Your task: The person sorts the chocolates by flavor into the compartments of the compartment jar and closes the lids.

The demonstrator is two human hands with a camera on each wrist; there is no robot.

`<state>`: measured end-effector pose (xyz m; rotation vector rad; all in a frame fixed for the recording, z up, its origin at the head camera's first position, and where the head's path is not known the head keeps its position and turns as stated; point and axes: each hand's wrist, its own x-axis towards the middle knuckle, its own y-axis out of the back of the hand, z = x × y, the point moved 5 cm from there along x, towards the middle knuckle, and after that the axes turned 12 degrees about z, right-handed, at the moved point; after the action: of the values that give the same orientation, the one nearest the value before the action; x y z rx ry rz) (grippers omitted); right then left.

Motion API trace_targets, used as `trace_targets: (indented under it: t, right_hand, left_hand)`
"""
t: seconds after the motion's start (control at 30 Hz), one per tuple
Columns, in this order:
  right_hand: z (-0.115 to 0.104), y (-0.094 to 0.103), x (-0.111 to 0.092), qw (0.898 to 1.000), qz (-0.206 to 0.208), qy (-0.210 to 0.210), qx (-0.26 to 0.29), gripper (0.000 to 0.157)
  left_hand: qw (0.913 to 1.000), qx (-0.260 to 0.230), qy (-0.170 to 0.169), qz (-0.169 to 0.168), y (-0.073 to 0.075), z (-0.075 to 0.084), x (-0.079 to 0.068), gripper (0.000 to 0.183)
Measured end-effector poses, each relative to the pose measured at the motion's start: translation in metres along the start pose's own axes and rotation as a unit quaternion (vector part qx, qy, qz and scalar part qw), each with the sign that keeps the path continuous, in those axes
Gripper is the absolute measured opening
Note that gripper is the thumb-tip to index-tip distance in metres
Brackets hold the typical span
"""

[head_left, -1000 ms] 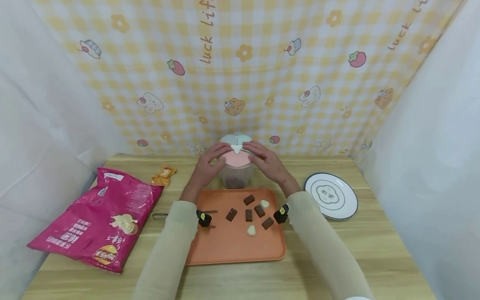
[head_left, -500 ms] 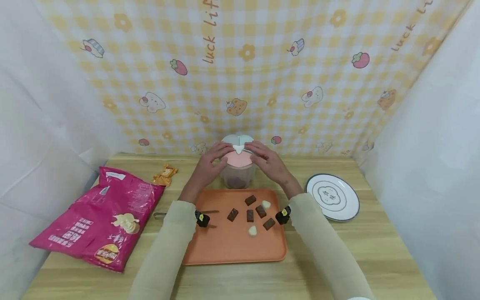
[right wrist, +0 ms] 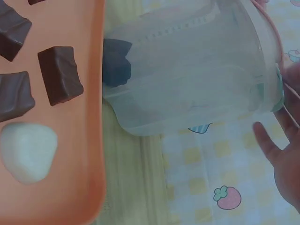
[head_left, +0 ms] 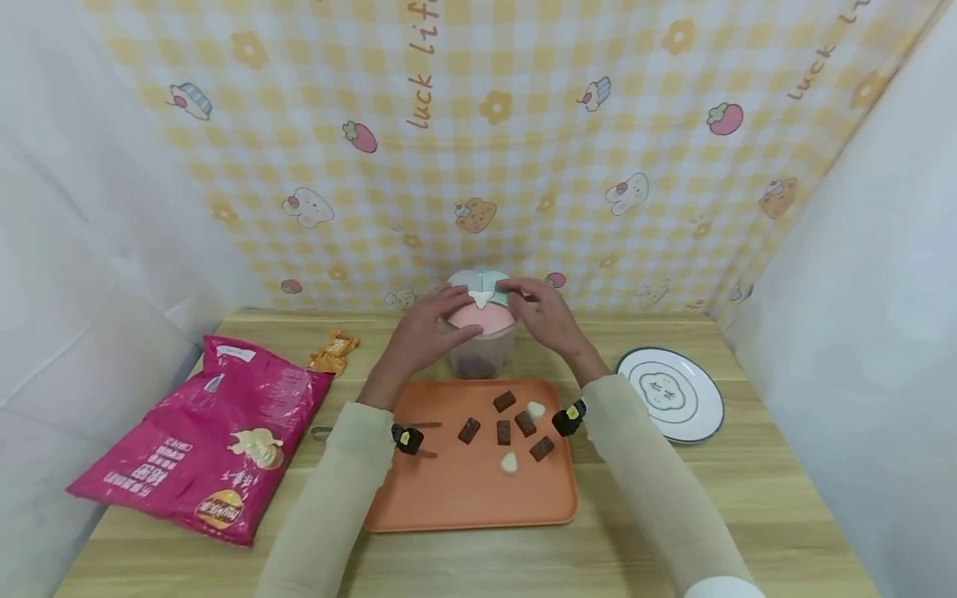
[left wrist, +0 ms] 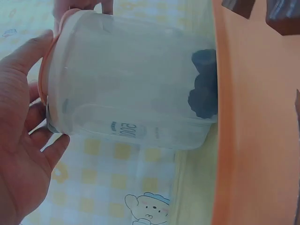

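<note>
A clear canister (head_left: 473, 363) with dark pieces (left wrist: 204, 84) at its bottom stands at the back middle. Its segmented lid (head_left: 484, 319) has pink, mint green and pale grey parts with a white piece in the middle. My left hand (head_left: 419, 334) lies at the lid's left side, fingertips by the white piece and thumb over the pink part. In the left wrist view, its fingers reach along the lid's rim. My right hand (head_left: 555, 320) is at the right side, bent fingertips over the green part and thumb off the pink part.
In front lies an orange tray (head_left: 478, 507) with several chocolates (head_left: 504, 432), white candies (head_left: 509, 463) and tongs (head_left: 321, 432) partly under the left wrist. A pink chip bag (head_left: 202, 432) and orange wrapped candies (head_left: 334, 352) are left; a white plate (head_left: 699, 399) is right.
My right hand has lifted its thumb off the pink part and shifted slightly outward. My left thumb has slid inward over the pink part. The canister stays in place.
</note>
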<state>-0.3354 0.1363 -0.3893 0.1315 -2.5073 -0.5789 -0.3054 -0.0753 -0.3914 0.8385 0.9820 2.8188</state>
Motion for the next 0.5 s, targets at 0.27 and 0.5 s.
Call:
trace_targets:
  t: [0.27,0.5]
  right_hand:
    - [0.0064,-0.0013,0.0065,0.999,-0.033,-0.041,-0.004,0.043]
    - [0.0014,0.0016,0.0065,0.997,-0.032,-0.065,-0.015,0.04]
  left_hand:
    - [0.9992,0.013,-0.028,0.024,-0.0007,0.0055,0.0014,0.046]
    - [0.997,0.03,-0.057,0.043,0.0027,0.0061,0.0024,0.033]
